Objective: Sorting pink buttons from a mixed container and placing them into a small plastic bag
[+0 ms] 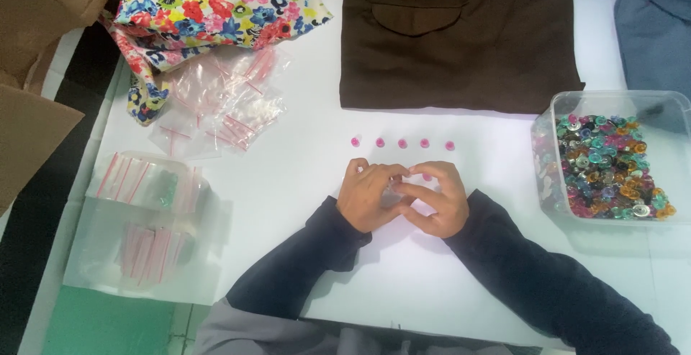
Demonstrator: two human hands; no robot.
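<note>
small clear bag (393,195) | clamped between fingers of left hand (368,198), right hand (440,201)

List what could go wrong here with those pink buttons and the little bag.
1. The pink buttons lie loose in a row just beyond both hands; a knuckle could scatter them.
2. The small clear bag, pinched between the left hand and right hand, might slip, since it looks thin and slick.
</note>
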